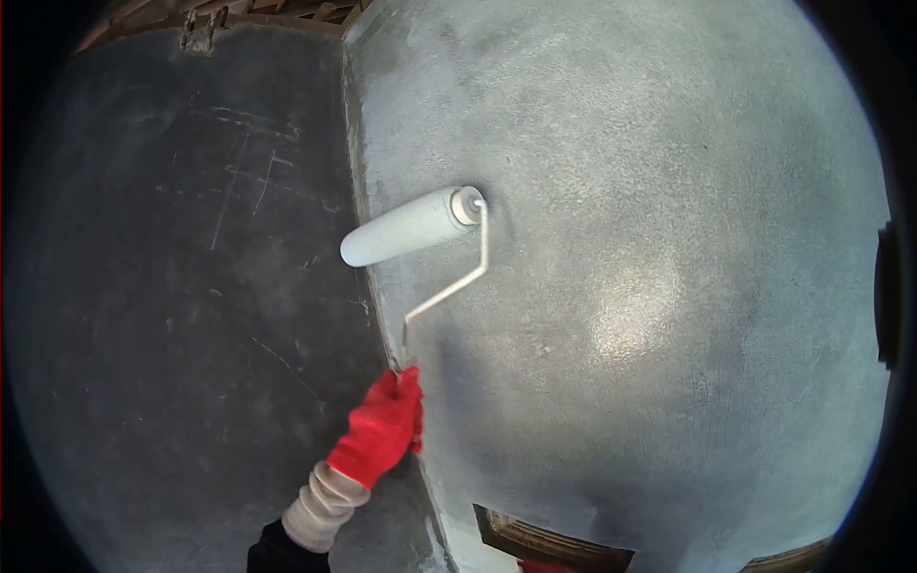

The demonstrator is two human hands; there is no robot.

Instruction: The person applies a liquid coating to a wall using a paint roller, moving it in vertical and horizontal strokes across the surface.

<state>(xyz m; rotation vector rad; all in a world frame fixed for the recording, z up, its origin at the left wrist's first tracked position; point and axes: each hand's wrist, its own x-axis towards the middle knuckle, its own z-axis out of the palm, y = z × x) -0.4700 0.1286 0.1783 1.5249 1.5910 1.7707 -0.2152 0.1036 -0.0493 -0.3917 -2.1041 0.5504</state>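
My left hand [380, 425], in a red glove with a pale cuff and a black sleeve, is closed around the handle of a paint roller [411, 227]. The handle itself is hidden inside the glove. A bent white wire frame rises from the grip to the roller's right end. The pale, paint-coated sleeve lies tilted against the light wall [621, 191], its left end at the corner with the dark wall [191, 286]. Only a sliver of red shows at the bottom edge, probably my right hand [544, 566]; its fingers are out of sight.
Wet-looking, pale grey-blue paint covers the light wall, with a shiny patch right of centre. Chalky lines mark the dark wall. Wooden beams [315, 11] show at the top left. A wooden frame [549, 541] sits low on the light wall, and a dark object [886, 296] stands at the right edge.
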